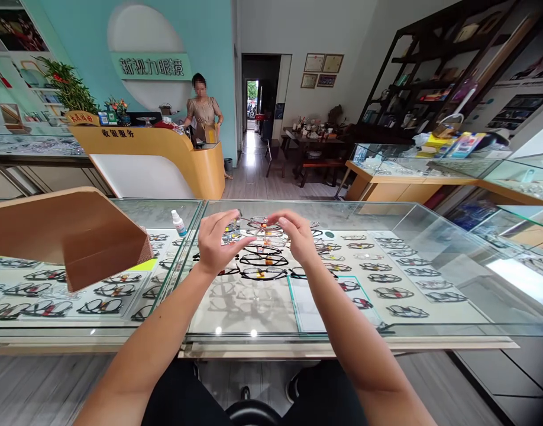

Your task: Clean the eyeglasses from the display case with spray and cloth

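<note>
A thin-rimmed pair of eyeglasses (252, 222) is raised above the glass display counter, spanning the space between my hands. My left hand (215, 241) has its fingertips at one end of the frame, with the thumb stretched below and well apart from the fingers. At the other end, my right hand (298, 232) pinches the frame between thumb and bent fingers. Behind and below the hands, several dark-framed glasses (263, 260) with orange tags lie in a column. Their overlap blurs the outline of the held pair. A teal-edged white tray (304, 310) sits under my right forearm.
A brown cardboard piece (103, 242) juts in at the left, near a small white bottle (178, 223). More glasses (396, 293) line the case on the right. A person (204, 112) stands behind the yellow cashier desk (160, 142). A black rounded object (254, 412) is between my legs.
</note>
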Motion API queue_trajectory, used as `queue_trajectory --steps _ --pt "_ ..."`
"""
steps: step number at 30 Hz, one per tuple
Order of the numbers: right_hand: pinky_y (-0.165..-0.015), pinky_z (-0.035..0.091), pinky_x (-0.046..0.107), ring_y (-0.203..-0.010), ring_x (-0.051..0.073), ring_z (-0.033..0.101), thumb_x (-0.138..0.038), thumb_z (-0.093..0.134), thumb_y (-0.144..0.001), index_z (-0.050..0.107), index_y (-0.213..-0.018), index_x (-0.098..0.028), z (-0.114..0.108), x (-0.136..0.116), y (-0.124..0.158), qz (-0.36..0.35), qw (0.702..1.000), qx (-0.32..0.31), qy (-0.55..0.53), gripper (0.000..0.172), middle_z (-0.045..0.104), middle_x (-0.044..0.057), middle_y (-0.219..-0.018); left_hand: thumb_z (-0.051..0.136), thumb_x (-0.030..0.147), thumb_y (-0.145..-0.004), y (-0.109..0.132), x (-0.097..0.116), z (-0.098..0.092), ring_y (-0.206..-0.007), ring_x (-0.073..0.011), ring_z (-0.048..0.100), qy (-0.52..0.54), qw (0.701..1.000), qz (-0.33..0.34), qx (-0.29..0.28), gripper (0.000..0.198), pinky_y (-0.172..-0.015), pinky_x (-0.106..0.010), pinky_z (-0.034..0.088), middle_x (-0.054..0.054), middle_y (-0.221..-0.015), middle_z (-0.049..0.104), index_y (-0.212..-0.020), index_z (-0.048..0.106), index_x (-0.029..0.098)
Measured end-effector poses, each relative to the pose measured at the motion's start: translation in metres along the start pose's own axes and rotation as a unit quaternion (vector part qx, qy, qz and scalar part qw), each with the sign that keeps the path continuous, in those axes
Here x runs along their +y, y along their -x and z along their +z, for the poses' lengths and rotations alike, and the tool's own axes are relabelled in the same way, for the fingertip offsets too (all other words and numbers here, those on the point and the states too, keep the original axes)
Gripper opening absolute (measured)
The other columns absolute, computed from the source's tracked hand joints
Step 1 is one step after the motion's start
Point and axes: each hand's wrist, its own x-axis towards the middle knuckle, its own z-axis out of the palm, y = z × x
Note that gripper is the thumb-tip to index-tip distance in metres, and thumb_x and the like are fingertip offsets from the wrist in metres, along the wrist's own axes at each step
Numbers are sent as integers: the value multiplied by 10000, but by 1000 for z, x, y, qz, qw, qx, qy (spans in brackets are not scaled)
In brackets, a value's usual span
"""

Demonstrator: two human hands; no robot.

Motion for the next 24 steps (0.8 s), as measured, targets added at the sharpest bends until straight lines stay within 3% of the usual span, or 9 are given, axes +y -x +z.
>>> queue_trajectory --steps 2,5,8,11,14,17,20,24 --pt "-1031 566 492 -1151 312 742 -545 628 -1036 768 -1224 -253 3 2 4 -102 988 84 76 375 813 105 -1196 888 659 -905 -2 -1 0 -1103 -315 824 -16 999 -35 34 628 -989 -456 609 -139 -1199 854 -1325 743 215" --pt "-1043 583 533 -1243 344 705 -517 717 -998 661 -1427 -264 10 0 10 -218 951 124 179 501 753 150 -1356 885 705 -883 -9 -2 -4 -1117 -324 807 -17 994 -88 65 672 -991 -476 615 -151 -1200 836 -1306 743 202" --pt "-1010 604 510 -1185 323 719 -428 776 -1009 626 -1462 -275 14 -13 5 -274 922 134 237 501 771 140 -1318 886 730 -867 -30 -1 -13 -1106 -314 789 -9 992 -98 79 700 -974 -479 616 -135 -1191 824 -1308 737 207" --pt "-970 617 466 -1105 288 742 -406 790 -1040 649 -1443 -287 10 -41 -16 -309 906 137 256 443 809 102 -1223 888 749 -852 -67 1 -21 -1063 -286 772 -1 991 -84 103 699 -940 -459 611 -108 -1155 812 -1285 738 221" --pt "-998 616 472 -1128 281 750 -440 801 -1040 669 -1449 -296 -1 -79 -41 -321 902 153 245 453 813 91 -1251 909 733 -840 -111 8 -25 -1046 -272 761 24 988 -62 140 673 -904 -442 602 -86 -1159 796 -1279 736 252" --pt "-1049 617 493 -1198 287 749 -451 819 -1022 681 -1461 -307 -8 -115 -51 -285 918 190 202 482 788 93 -1348 902 736 -845 -140 19 -24 -1078 -282 755 49 982 -62 174 670 -920 -456 598 -80 -1206 773 -1317 726 292" --pt "-1107 613 528 -1253 300 742 -456 819 -1017 703 -1451 -317 -11 -133 -44 -251 928 204 184 470 778 91 -1378 905 717 -854 -147 29 -22 -1123 -298 749 82 977 -63 186 676 -952 -470 592 -80 -1237 761 -1362 721 310" --pt "-1107 631 553 -1255 314 744 -447 852 -990 731 -1430 -327 -17 -133 -33 -232 929 213 196 472 788 90 -1368 928 665 -854 -140 34 -22 -1175 -308 736 114 979 -70 152 661 -996 -478 589 -78 -1258 754 -1384 730 322"
